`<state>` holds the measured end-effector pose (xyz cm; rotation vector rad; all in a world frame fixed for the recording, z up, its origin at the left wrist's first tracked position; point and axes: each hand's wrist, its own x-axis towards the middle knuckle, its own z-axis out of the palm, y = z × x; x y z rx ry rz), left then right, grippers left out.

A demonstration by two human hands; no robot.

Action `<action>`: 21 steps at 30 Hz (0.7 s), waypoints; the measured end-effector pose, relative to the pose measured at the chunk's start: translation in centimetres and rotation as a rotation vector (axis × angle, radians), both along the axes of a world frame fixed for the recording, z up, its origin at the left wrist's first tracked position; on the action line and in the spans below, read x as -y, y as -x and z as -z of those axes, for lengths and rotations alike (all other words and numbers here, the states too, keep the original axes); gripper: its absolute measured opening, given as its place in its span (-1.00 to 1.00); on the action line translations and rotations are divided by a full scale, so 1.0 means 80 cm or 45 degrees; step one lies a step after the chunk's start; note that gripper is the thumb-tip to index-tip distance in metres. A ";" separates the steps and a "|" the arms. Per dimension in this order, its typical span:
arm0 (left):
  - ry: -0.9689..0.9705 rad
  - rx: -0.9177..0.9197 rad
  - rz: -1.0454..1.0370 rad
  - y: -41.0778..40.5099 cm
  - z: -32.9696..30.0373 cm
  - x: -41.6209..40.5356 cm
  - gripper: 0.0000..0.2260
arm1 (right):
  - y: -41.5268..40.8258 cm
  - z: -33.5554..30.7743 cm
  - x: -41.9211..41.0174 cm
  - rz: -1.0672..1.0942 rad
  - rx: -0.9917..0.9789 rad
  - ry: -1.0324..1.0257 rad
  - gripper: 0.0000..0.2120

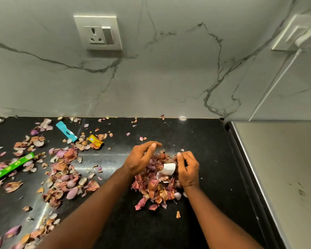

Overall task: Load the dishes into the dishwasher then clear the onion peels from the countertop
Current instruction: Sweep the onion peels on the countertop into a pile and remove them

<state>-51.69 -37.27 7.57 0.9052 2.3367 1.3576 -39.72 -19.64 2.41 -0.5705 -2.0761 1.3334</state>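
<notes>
While both hands work at one gathered pile [155, 187] of onion peels on the black counter [196, 137], the clearing step is under way and far from done. Left hand [140, 159] is cupped over the pile's far left edge, fingers curled loosely, gripping nothing that can be confirmed. Right hand [187, 169] is curled at the pile's right edge, fingers bent around a white scrap [169, 168] and peels. The pile lies between and just below the hands, its long axis running from them toward the person. Scattered peels [61, 169] lie well apart to the left, nearer the left hand, with a green wrapper [11, 167], blue wrapper [66, 132] and yellow wrapper [95, 141] among them. Judgement: the next sweep must reach leftward.
</notes>
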 end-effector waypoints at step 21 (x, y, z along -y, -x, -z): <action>0.085 -0.339 -0.154 -0.134 0.059 0.047 -0.62 | -0.041 0.009 0.055 -0.537 0.292 -0.229 -0.66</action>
